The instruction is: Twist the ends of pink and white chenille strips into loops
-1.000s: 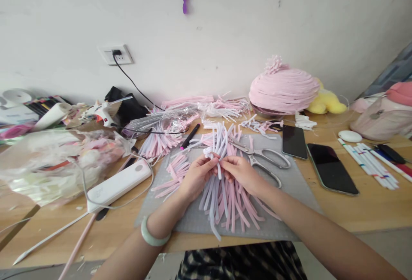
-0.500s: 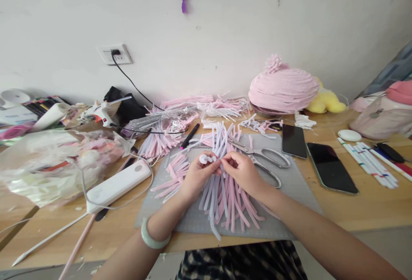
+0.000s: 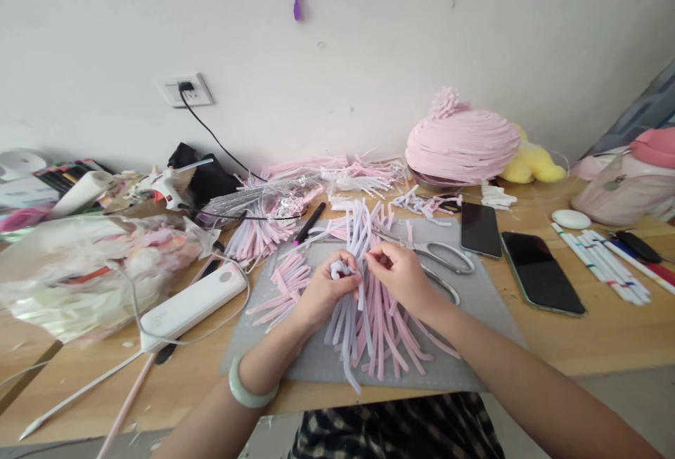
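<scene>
My left hand [image 3: 323, 292], with a pale green bangle on the wrist, is closed on a white pipe cleaner [image 3: 342, 270] curled into small loops. My right hand [image 3: 403, 278] pinches the other end of the same white piece, whose tail hangs down between the hands. Both hands hover over a pile of pink and white pipe cleaner pieces [image 3: 369, 318] lying on a grey mat [image 3: 474, 304]. Metal scissors [image 3: 443, 262] lie on the mat just right of my right hand.
Two dark phones [image 3: 479, 229] [image 3: 542, 273] lie right of the mat, with markers [image 3: 601, 266] beyond. A pink wound dome [image 3: 463, 143] stands at the back. On the left are a white power bank [image 3: 193, 304], a crumpled plastic bag [image 3: 89, 262], a glue gun [image 3: 166, 186] and a black marker [image 3: 311, 223].
The curled white piece has been turned and drawn in closer between my fingers, and its straight tail hangs down again. Both hands stayed over the pile.
</scene>
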### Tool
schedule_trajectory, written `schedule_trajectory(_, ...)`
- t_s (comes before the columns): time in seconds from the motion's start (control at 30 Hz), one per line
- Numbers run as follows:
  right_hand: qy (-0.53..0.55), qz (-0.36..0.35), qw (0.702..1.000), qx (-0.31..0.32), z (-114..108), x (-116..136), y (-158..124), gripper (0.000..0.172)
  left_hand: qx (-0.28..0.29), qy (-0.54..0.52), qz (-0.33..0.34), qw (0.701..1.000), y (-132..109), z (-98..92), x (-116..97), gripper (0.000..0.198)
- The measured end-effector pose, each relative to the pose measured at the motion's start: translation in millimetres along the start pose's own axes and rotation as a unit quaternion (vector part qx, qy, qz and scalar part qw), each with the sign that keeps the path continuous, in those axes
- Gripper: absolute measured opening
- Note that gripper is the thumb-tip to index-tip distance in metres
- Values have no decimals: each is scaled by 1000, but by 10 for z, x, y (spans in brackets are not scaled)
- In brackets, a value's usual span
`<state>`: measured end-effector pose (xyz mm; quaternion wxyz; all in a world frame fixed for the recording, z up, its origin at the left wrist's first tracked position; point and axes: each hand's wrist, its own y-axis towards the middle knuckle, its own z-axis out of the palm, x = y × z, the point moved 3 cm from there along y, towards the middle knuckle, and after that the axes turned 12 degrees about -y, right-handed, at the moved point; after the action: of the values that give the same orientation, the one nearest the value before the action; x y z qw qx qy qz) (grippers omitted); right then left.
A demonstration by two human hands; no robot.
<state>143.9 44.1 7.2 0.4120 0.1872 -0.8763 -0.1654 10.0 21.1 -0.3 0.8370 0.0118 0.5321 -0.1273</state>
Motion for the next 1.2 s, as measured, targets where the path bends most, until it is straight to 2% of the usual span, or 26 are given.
schedule_trajectory(0.27,0,8,1000,-18,-31,-9,3,13,15,76,29,997,-3,1,-37,23)
schedule_trajectory(0.43,3,31,999,-32,-66,-15,6,12,26,68,32,997,-24,-5,-43,23)
schedule_trajectory(0.57,125,94,987,39,29,-33,-1,10,-2,61,29,998,-14,-6,-34,28)
schedule_trajectory(0.67,222,185,950,115,107,-36,-16,16,-14,96,31,995,14,-36,-17,30)
schedule_trajectory(0.77,248,220,924,189,128,-2,-24,18,-10,133,34,991,23,-57,-8,29)
schedule_trajectory(0.83,243,212,924,206,116,16,-23,17,-12,150,46,988,14,-59,-15,24)
schedule_trajectory(1.0,241,184,932,200,163,5,-53,14,-35,150,75,985,5,-64,-19,12)
schedule_trajectory(1.2,221,104,953,181,200,28,-87,8,-65,148,100,982,53,-95,-19,21)
